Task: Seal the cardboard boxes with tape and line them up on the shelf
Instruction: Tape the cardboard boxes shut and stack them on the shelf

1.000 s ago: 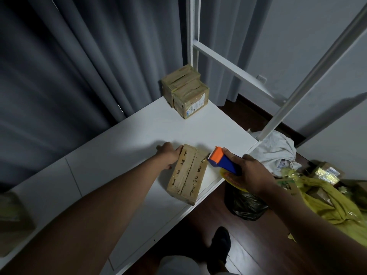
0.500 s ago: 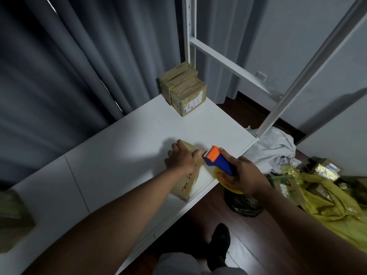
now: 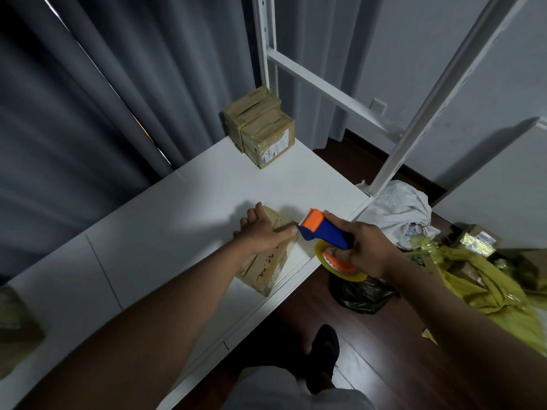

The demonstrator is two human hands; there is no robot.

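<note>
A flat cardboard box [image 3: 263, 267] with handwriting lies near the front edge of the white shelf [image 3: 177, 208]. My left hand [image 3: 263, 230] presses down flat on its far end. My right hand [image 3: 361, 250] grips a blue and orange tape dispenser [image 3: 324, 230] with a yellow tape roll, its orange head right at the box's far right corner, next to my left thumb. Two taped boxes [image 3: 262, 130] stand side by side at the shelf's back right corner.
White uprights [image 3: 414, 122] and a crossbar frame the shelf's right end. Grey curtains hang behind. On the dark floor lie a white cloth [image 3: 396, 211], a black bag [image 3: 361, 294], yellow wrapping and packages [image 3: 476, 241]. Another box [image 3: 14, 318] shows blurred at far left.
My left hand moved from the box's left side onto its top. The dispenser came in closer to the box's far corner.
</note>
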